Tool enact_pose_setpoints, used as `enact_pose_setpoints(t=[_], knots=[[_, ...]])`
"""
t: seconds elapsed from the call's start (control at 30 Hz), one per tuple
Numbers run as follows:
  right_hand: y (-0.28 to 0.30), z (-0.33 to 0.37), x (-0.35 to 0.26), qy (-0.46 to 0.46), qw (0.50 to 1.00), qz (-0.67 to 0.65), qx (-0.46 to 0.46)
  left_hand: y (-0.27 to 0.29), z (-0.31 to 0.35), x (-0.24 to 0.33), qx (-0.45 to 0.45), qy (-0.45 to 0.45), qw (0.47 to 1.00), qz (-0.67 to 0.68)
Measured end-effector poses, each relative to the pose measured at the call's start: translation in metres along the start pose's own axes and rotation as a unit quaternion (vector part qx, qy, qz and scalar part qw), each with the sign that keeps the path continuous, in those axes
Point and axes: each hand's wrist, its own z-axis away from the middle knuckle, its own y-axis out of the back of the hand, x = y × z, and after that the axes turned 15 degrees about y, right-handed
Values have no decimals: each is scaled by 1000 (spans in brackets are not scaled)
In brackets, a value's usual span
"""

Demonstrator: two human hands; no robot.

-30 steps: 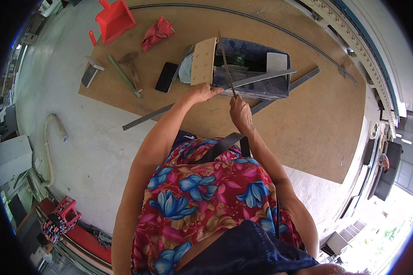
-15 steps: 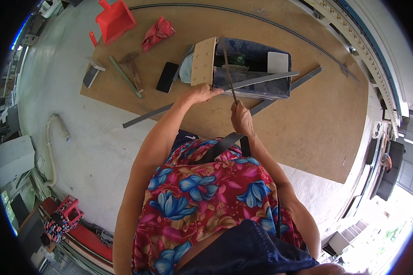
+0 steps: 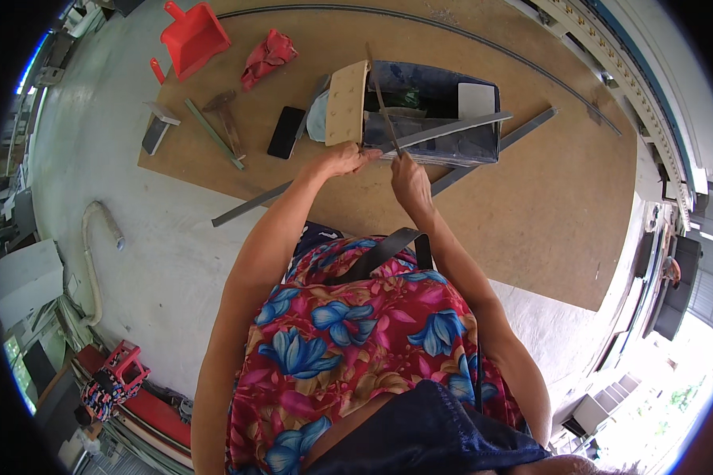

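My left hand [image 3: 348,159] is closed around a long grey strip [image 3: 451,129], which slants across the front rim of a dark blue box [image 3: 432,77]. My right hand [image 3: 411,180] grips the near end of a long, thin brown file [image 3: 379,95]. The file lies across the strip's edge just right of my left fingers, its far end pointing away over the box. A beige board [image 3: 347,103] with small holes leans at the box's left end. Some of the box's contents are hidden in shadow.
Left on the brown board table [image 3: 531,229] lie a black phone [image 3: 285,133], a hammer [image 3: 226,123], a green strip [image 3: 214,133], a red cloth [image 3: 268,58] and a red dustpan [image 3: 196,41]. Another grey strip [image 3: 529,133] lies right of the box. A long dark strip [image 3: 483,38] curves behind.
My right hand has pushed the file forward and slightly left across the grey strip. My left hand keeps its hold on the strip at nearly the same place.
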Motion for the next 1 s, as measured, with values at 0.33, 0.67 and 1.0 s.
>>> enact_pose_setpoints(t=[0.33, 0.67, 1.0], knots=[[-2, 28, 14, 28, 999, 18, -11, 0, 4, 4, -40, -5, 998, 53], [-1, 36, 11, 5, 998, -50, 49, -5, 10, 5, -32, 2, 999, 42], [-1, 85, 37, -25, 999, -7, 26, -1, 5, 5, -101, 28, 983, 153]])
